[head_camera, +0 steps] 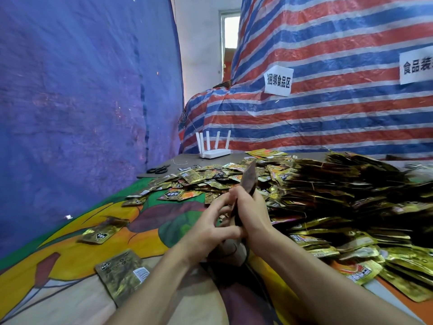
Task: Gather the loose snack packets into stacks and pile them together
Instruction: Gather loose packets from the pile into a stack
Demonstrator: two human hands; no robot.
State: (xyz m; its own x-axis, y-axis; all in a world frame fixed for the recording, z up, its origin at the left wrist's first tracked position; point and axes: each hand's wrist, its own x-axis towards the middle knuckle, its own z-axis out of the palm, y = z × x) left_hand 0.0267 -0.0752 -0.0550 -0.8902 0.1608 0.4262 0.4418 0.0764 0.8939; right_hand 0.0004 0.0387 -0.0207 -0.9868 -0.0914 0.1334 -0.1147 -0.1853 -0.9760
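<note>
A stack of gold snack packets stands on edge between my two hands, seen edge-on and dark. My right hand grips it from the right side. Against its left side lie the fingers of my left hand, curled round the stack's lower part. Behind and to the right spreads a large heap of stacked packets. Loose packets lie scattered beyond my hands. Two single packets lie nearer on the left, one mid-left and one close to me.
A colourful printed cloth covers the table. Black scissors and a white router sit at the far edge. A blue tarp hangs on the left, a striped tarp behind. A dark cord trails below my hands.
</note>
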